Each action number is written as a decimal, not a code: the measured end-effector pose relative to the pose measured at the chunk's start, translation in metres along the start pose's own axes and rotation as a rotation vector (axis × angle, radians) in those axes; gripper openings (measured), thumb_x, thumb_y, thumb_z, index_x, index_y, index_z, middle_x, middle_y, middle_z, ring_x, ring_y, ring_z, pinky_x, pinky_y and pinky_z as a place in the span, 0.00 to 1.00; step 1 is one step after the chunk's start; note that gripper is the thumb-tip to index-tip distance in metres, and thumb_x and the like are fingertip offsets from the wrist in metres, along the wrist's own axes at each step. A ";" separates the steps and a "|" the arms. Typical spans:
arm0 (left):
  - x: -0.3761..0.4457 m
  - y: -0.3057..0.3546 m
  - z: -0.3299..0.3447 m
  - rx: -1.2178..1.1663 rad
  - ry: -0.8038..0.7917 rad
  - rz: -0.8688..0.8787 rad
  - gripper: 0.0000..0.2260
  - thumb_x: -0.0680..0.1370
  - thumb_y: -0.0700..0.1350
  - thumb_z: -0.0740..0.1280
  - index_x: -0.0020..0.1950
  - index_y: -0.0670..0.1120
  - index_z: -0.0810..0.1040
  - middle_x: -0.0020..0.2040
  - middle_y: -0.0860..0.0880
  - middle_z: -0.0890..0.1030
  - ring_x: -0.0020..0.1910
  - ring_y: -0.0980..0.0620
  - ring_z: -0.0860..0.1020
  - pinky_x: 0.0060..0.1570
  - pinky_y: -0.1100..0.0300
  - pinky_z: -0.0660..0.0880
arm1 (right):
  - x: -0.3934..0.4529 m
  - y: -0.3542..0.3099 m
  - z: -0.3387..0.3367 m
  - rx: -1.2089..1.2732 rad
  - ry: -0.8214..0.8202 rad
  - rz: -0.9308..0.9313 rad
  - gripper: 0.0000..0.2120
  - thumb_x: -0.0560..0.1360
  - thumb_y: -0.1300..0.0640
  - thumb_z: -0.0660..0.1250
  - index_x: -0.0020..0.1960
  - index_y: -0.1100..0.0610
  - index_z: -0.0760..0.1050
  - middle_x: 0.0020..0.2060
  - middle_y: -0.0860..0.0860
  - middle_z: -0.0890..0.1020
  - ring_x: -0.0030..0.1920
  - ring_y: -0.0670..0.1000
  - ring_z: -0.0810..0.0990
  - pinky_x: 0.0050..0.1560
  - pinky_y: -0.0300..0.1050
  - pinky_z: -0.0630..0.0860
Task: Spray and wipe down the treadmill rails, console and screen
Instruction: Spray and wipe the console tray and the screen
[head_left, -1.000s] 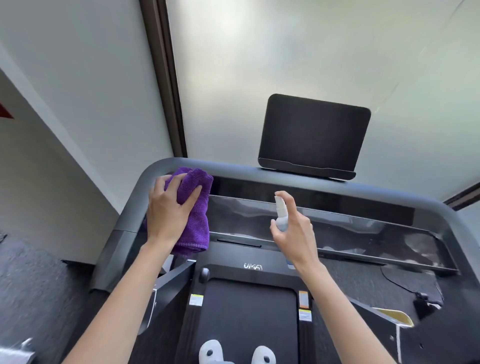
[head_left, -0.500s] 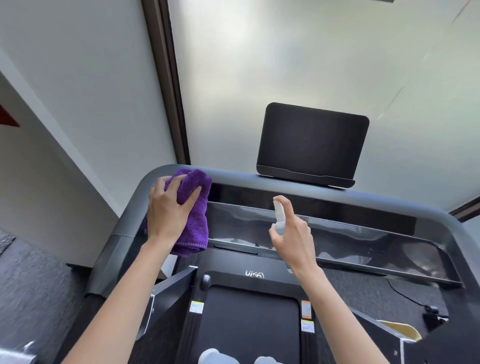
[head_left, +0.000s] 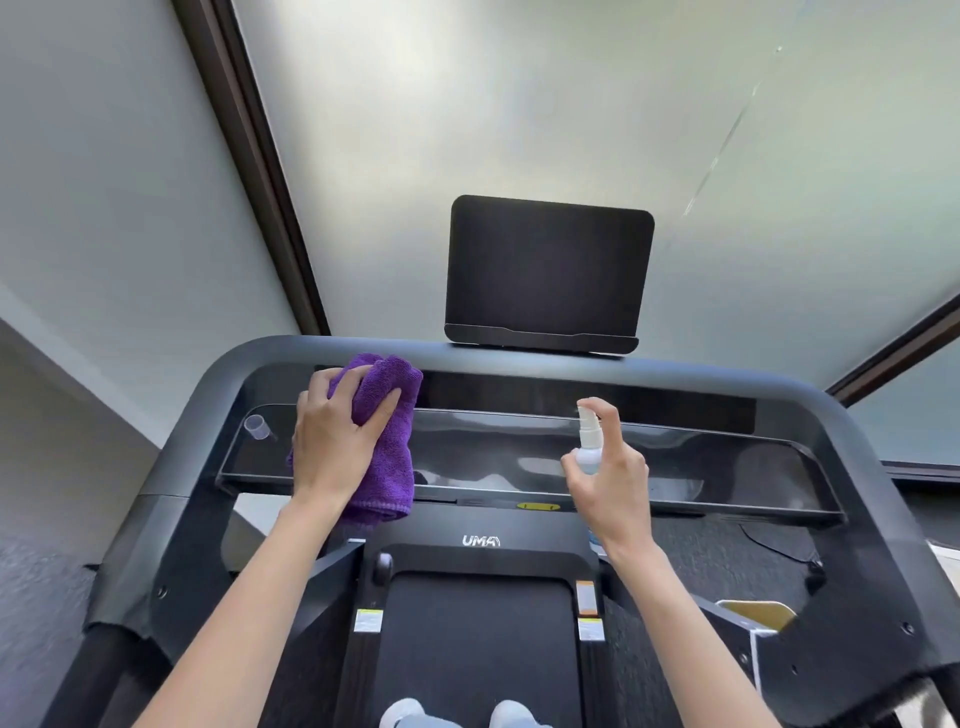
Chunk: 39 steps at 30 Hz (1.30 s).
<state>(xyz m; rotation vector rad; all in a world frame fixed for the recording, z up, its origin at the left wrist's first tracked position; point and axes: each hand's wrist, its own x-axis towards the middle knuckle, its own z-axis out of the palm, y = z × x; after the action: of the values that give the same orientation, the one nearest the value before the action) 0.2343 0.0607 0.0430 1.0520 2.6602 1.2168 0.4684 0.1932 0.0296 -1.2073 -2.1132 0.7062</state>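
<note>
You are standing on the treadmill belt (head_left: 478, 639), with your shoe tips (head_left: 402, 713) showing at the bottom edge of the view. Compared with a second ago, your left hand (head_left: 332, 441) is carrying the purple cloth (head_left: 387, 447) rightward along the glossy console tray (head_left: 701, 457), uncovering a small clear cup holder (head_left: 257, 427) at the tray's left end; judge this as the wiping pass progressing off that end toward the middle. The left grip is lying spread over the bunched cloth, thumb and fingers curling into its folds and pressing it onto the tray. Your right hand (head_left: 613, 473) is staying just in front of the tray's middle, its grip wrapping the small white spray bottle (head_left: 589, 441), index finger resting on the pump head, nozzle facing the tray. To the right of the bottle, the tray surface is lying open for wiping up to its raised right end. Beyond the tray, the grey top rail (head_left: 727, 375) is curving down at both corners and bounding your reach. Farther still, the dark screen (head_left: 548, 270) is standing upright on the rail, well apart from both hands and likely not yet wiped.
</note>
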 end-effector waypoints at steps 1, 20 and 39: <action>-0.001 0.001 0.002 0.002 0.000 0.002 0.17 0.76 0.54 0.69 0.62 0.49 0.78 0.60 0.46 0.75 0.58 0.42 0.72 0.54 0.52 0.69 | -0.001 0.002 -0.002 -0.006 -0.006 0.004 0.28 0.72 0.66 0.66 0.63 0.43 0.65 0.25 0.48 0.69 0.28 0.51 0.69 0.37 0.46 0.71; -0.026 0.058 0.049 -0.020 -0.094 0.095 0.18 0.76 0.56 0.68 0.62 0.49 0.78 0.59 0.46 0.74 0.57 0.44 0.73 0.54 0.50 0.70 | -0.011 0.069 -0.064 -0.047 0.134 0.169 0.25 0.71 0.67 0.67 0.66 0.51 0.69 0.24 0.49 0.66 0.26 0.52 0.67 0.36 0.49 0.71; -0.043 0.098 0.088 -0.074 -0.172 0.174 0.17 0.76 0.56 0.68 0.61 0.50 0.78 0.58 0.48 0.74 0.56 0.46 0.72 0.52 0.52 0.71 | -0.015 0.116 -0.108 -0.077 0.305 0.245 0.28 0.72 0.67 0.68 0.62 0.44 0.63 0.28 0.52 0.73 0.29 0.52 0.73 0.36 0.44 0.68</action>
<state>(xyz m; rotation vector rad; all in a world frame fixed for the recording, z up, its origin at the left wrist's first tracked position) 0.3487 0.1385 0.0387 1.3336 2.4203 1.1805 0.6181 0.2480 0.0190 -1.5291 -1.7742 0.5087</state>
